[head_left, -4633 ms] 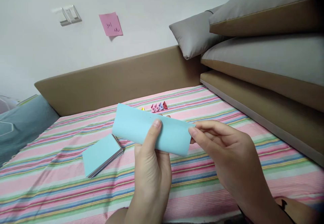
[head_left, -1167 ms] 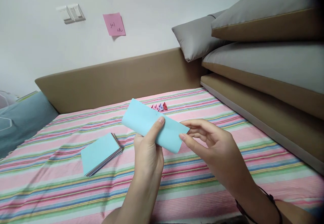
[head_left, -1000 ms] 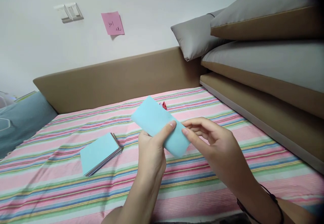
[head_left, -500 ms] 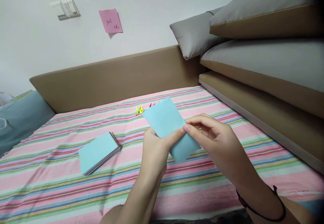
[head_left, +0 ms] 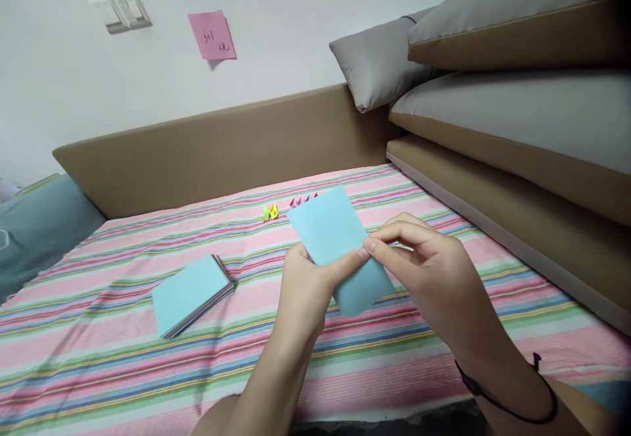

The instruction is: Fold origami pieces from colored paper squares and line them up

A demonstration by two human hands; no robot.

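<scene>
A light blue sheet of paper (head_left: 328, 222) is held up at a tilt above the striped cloth. My left hand (head_left: 310, 285) grips it from the left and below, its thumb lying across the front and its other fingers hidden behind. At the right edge, my right hand (head_left: 424, 258) pinches the sheet between thumb and fingers, close to the left thumb's tip. To the left lies a stack of coloured paper (head_left: 190, 294) with a light blue sheet on top. Small yellow folded paper pieces (head_left: 270, 212) and several pink and purple ones (head_left: 302, 200) sit beyond the sheet, which partly covers the latter.
The striped cloth (head_left: 123, 357) spreads under everything. A brown padded board (head_left: 221, 146) stands at the back, with grey and brown cushions (head_left: 517, 107) piled at right. A pink note (head_left: 211, 35) and light switches (head_left: 121, 12) are on the wall. A blue-grey cushion (head_left: 44, 232) is at left.
Both hands and the blue sheet have shifted slightly to the right, uncovering more of the pink folded pieces. The grip looks the same. The whole view has moved a little.
</scene>
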